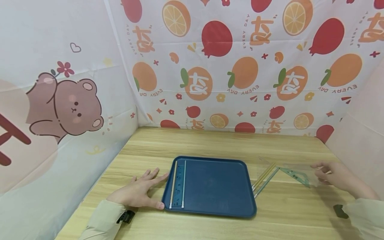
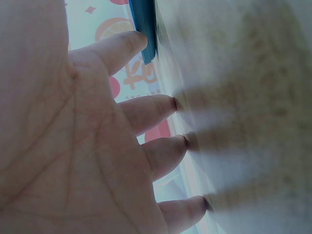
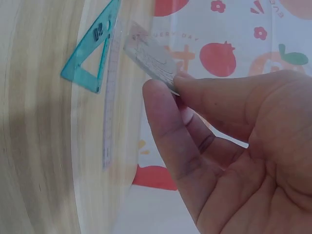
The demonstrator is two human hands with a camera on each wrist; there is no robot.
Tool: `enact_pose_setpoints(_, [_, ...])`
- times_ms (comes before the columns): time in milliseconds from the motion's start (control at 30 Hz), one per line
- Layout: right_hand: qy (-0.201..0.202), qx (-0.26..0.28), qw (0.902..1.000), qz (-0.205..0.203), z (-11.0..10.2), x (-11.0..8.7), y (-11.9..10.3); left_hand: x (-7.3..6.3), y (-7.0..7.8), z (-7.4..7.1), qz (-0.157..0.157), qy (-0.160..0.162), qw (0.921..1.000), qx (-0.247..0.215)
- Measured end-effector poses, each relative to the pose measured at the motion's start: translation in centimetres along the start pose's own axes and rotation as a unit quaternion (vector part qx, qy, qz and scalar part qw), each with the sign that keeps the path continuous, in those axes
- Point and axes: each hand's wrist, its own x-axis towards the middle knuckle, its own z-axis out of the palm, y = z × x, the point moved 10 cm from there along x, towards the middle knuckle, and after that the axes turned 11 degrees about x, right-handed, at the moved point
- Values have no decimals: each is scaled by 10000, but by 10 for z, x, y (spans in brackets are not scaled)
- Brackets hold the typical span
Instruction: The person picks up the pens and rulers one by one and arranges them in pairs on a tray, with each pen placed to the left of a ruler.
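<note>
Fabric-walled desk booth, room type can't be told: wood-grain tabletop [image 1: 210, 143] is boxed in by fruit-print cloth [image 1: 222, 66] behind, bear-print sheet [image 1: 69, 100] at left and pale sheet [image 1: 360, 123] at right, with pencils [image 1: 265, 175] and set square [image 3: 90, 41] laid out.

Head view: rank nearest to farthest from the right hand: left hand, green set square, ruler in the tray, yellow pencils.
1. Green set square: just left of the right hand.
2. Yellow pencils: at the right edge of the blue tray.
3. Ruler: inside the tray, toward its left side.
4. Left hand: at the tray's left edge.
</note>
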Motion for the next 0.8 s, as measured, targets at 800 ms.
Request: enact_pose_setpoints(800, [500, 1144, 9917, 296, 8, 4, 7, 0, 0, -1, 72, 48, 10000, -8])
